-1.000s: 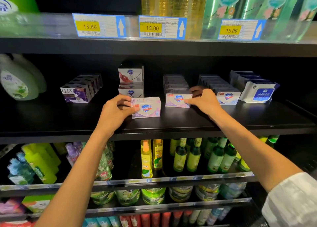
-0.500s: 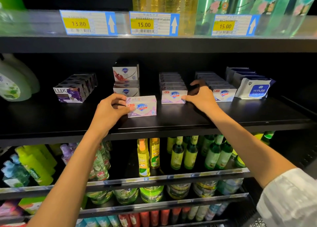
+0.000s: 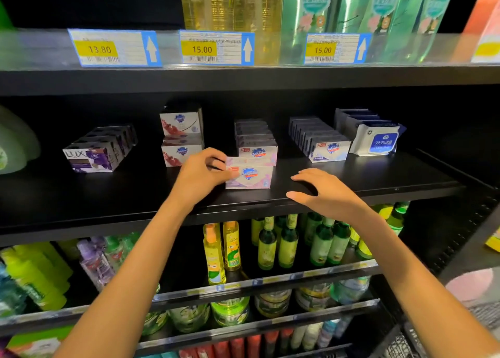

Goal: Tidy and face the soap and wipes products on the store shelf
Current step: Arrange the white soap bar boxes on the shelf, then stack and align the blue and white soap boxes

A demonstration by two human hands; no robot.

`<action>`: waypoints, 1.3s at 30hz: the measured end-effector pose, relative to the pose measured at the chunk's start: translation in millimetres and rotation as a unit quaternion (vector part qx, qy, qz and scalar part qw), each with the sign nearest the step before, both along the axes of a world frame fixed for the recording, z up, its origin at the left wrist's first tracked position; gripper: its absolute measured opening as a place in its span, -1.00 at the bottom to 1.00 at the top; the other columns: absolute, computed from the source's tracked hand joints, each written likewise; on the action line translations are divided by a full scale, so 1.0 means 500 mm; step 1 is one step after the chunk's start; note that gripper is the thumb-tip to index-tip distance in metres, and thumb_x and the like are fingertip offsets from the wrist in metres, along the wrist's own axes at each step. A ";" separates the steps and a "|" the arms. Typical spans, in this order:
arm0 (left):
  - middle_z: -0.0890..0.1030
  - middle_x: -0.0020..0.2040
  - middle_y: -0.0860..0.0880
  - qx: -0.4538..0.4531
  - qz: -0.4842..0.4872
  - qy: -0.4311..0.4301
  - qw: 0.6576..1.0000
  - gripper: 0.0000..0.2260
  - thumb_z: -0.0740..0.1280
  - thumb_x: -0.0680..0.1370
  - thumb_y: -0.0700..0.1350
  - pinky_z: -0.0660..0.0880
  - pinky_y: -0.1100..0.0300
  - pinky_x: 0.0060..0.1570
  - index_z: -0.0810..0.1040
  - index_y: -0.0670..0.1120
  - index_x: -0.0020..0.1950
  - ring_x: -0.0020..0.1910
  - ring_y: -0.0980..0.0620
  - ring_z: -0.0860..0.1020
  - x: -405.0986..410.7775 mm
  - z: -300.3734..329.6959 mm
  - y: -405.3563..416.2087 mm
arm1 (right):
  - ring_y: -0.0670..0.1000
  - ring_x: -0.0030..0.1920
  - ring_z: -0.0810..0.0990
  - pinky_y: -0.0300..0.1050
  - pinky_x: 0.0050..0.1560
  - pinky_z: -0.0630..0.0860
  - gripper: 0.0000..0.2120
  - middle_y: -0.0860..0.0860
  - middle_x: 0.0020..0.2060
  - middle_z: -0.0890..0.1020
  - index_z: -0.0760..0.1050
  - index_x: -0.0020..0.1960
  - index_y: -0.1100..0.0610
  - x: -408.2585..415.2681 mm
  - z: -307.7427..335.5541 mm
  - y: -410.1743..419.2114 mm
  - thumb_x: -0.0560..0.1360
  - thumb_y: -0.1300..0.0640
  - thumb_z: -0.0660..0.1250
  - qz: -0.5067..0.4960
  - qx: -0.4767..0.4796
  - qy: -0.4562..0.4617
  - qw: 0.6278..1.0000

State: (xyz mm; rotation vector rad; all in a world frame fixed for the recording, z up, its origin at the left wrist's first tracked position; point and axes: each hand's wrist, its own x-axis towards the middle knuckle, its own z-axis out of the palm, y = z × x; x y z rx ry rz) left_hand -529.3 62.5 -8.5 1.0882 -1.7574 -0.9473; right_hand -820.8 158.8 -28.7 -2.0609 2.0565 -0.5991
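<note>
On the black middle shelf [image 3: 378,179], my left hand [image 3: 201,175] grips the left end of a pink soap box [image 3: 250,176] that stands just in front of a row of the same pink soap boxes [image 3: 255,138]. My right hand [image 3: 322,192] hovers over the shelf's front edge with fingers spread and holds nothing. Left of the row stands a two-high stack of red-and-white soap boxes [image 3: 181,134], and further left a slanted row of purple Lux boxes [image 3: 100,149]. To the right are a row of white soap boxes [image 3: 320,138] and blue-and-white wipes packs [image 3: 376,138].
The shelf above carries price tags [image 3: 216,48], yellow bottles and green refill pouches. Below are green and yellow bottles [image 3: 273,244] and tubs. A pale green jug [image 3: 15,144] stands at the far left of the middle shelf.
My left hand slid the pink soap box to the right, in front of the pink row. My right hand left that row and pulled back to the shelf's front edge.
</note>
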 end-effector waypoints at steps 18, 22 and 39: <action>0.63 0.03 -0.01 -0.061 0.101 -0.033 0.992 -0.60 0.57 0.52 -0.13 0.49 0.40 -0.16 0.56 -0.17 0.29 0.02 0.07 0.62 -0.136 -0.014 -0.042 | -0.09 0.49 0.37 -0.10 0.47 0.29 -0.38 -0.14 0.46 0.48 0.51 0.47 -0.07 -0.014 -0.003 -0.009 0.51 -0.35 0.40 0.011 -0.021 -0.033 0.999; 0.58 -0.08 0.06 -0.065 0.108 -0.032 0.991 -0.63 0.56 0.53 -0.13 0.55 0.33 -0.12 0.51 -0.16 0.25 -0.02 0.08 0.62 -0.136 -0.018 -0.039 | -0.09 0.48 0.38 -0.17 0.40 0.27 -0.39 -0.13 0.46 0.48 0.51 0.47 -0.07 -0.013 0.000 -0.009 0.52 -0.33 0.40 0.014 -0.023 -0.032 0.999; 0.58 0.34 0.07 -0.206 -0.104 -0.259 0.938 -0.51 0.39 0.58 0.25 0.48 0.05 0.34 0.55 0.04 0.43 0.32 0.06 0.53 -0.201 -0.042 0.104 | 0.10 0.19 0.61 -0.12 0.19 0.48 -0.61 0.12 0.20 0.64 0.57 0.32 0.12 -0.199 0.039 -0.075 0.53 0.10 0.53 -0.155 -0.190 -0.152 0.957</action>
